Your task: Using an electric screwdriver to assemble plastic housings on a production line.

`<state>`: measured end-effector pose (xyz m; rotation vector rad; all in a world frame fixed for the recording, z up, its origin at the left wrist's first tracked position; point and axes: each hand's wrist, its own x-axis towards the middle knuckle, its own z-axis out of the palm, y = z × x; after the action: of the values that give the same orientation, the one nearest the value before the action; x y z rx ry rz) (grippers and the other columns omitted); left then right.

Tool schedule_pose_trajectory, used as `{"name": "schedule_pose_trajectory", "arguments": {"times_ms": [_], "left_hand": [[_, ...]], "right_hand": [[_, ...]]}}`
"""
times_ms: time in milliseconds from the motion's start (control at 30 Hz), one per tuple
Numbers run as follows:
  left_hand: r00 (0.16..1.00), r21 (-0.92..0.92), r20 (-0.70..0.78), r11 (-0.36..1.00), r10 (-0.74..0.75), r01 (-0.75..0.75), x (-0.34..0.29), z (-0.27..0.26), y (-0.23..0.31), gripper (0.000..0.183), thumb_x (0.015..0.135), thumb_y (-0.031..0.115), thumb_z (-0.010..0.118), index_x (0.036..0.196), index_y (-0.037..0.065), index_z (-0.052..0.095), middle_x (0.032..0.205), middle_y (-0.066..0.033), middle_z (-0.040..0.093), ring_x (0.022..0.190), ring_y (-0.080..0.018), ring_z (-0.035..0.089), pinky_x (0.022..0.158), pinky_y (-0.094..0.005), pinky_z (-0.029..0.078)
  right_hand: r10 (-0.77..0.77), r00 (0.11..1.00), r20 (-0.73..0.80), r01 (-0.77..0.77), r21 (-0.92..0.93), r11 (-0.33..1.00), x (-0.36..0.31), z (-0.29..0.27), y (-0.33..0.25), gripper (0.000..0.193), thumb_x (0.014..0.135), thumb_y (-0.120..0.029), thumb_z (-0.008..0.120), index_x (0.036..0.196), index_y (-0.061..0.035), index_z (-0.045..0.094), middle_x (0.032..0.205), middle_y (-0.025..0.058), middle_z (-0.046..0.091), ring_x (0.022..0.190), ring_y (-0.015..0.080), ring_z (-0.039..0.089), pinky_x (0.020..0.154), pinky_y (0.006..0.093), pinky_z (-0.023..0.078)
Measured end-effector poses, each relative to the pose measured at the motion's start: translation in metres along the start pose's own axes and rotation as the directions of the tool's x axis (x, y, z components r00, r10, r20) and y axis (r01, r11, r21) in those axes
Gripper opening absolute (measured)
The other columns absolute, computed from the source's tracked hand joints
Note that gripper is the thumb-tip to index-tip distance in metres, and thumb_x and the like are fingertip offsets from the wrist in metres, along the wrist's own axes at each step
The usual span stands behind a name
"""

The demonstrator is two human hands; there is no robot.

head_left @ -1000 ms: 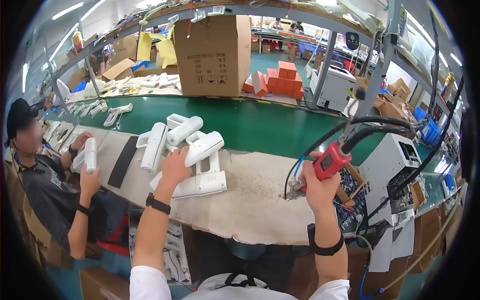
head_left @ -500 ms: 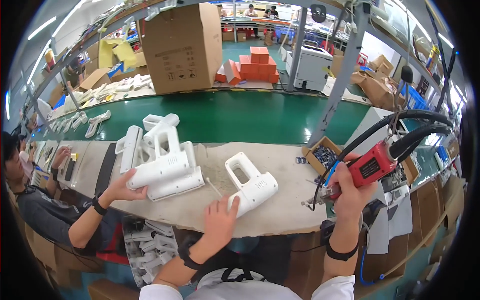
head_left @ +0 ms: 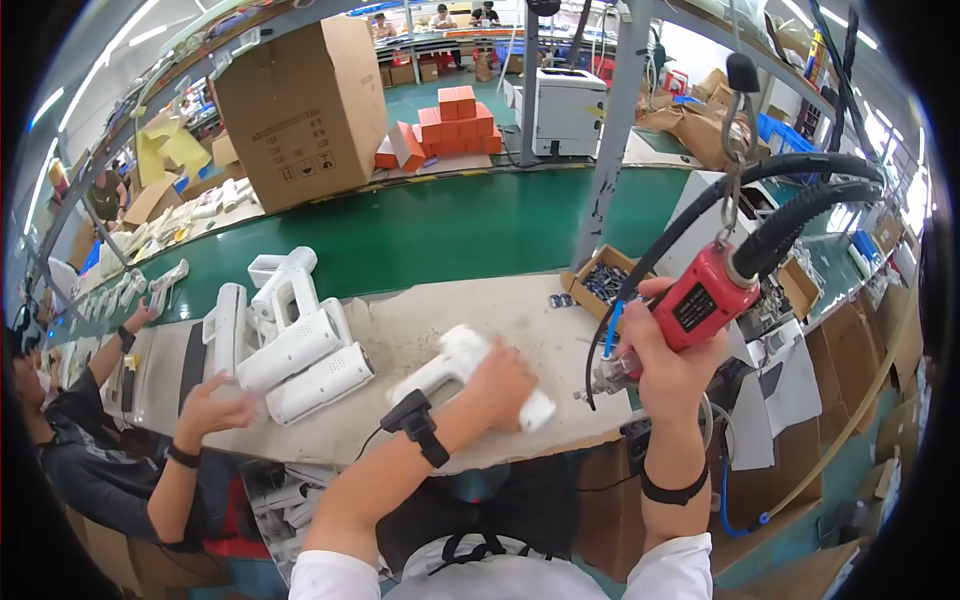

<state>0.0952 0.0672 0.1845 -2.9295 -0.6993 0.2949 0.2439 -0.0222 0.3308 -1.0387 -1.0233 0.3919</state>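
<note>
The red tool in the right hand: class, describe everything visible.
The red tool has a plastic-looking body with a dark label, a metallic tip, a blue tube and thick black hoses at its rear. It slants, tip down and leftward, near the right end of the worktop; the right hand grips it, and a metal hook meets its top.

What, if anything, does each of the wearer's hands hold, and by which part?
Right hand: red tool, by the lower body, near the metal tip. Left hand: on the white shell, across its body; blur hides whether it grips.
</note>
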Motion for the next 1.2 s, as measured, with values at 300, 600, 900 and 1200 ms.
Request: {"name": "schedule_pose_trajectory", "arguments": {"times_ms": [300, 600, 900, 1200], "left_hand": [[0.893, -0.413, 0.09, 0.799, -0.442, 0.437, -0.004, 0.002, -0.018, 0.059, 0.066, 0.054, 0.069, 0.098, 0.005, 0.062, 0.092, -0.0099, 0.066, 0.091, -0.0256, 0.063, 0.079, -0.0398, 0.046], [0.884, -0.504, 0.014, 0.76, -0.468, 0.411, -0.008, 0.009, -0.02, 0.053, 0.065, 0.05, 0.07, 0.092, 0.005, 0.062, 0.086, -0.009, 0.065, 0.085, -0.0259, 0.064, 0.075, -0.0379, 0.047], [0.913, -0.374, 0.055, 0.839, -0.405, 0.395, -0.008, 0.011, -0.017, 0.055, 0.076, 0.053, 0.06, 0.098, 0.004, 0.069, 0.097, -0.0078, 0.064, 0.098, -0.0218, 0.059, 0.082, -0.0367, 0.041], [0.889, -0.498, 0.069, 0.757, -0.453, 0.424, -0.019, -0.007, -0.015, 0.057, 0.071, 0.054, 0.066, 0.1, 0.005, 0.062, 0.093, -0.009, 0.064, 0.093, -0.0233, 0.062, 0.078, -0.0374, 0.043]], "right_hand": [[-0.054, 0.996, 0.068, 0.046, 0.109, 0.993, 0.011, 0.046, 0.044, 0.008, 0.082, 0.0, 0.065, 0.086, 0.0025, 0.058, 0.062, 0.0033, 0.057, 0.047, 0.0082, 0.054, 0.043, 0.021, 0.041], [-0.032, 0.996, 0.088, 0.018, 0.152, 0.988, 0.015, 0.074, 0.069, 0.009, 0.083, -0.004, 0.065, 0.086, 0.0007, 0.058, 0.061, 0.0022, 0.056, 0.046, 0.0081, 0.054, 0.043, 0.021, 0.041], [0.029, 0.991, 0.133, -0.04, 0.074, 0.996, 0.007, 0.086, 0.11, 0.011, 0.083, -0.006, 0.067, 0.085, -0.0003, 0.058, 0.062, 0.0017, 0.058, 0.047, 0.0075, 0.054, 0.044, 0.0217, 0.042], [-0.038, 0.999, 0.038, 0.031, 0.164, 0.986, 0.006, 0.069, 0.036, 0.011, 0.082, -0.005, 0.067, 0.086, 0.0, 0.058, 0.063, 0.0026, 0.058, 0.047, 0.0091, 0.055, 0.043, 0.0222, 0.042]]}}
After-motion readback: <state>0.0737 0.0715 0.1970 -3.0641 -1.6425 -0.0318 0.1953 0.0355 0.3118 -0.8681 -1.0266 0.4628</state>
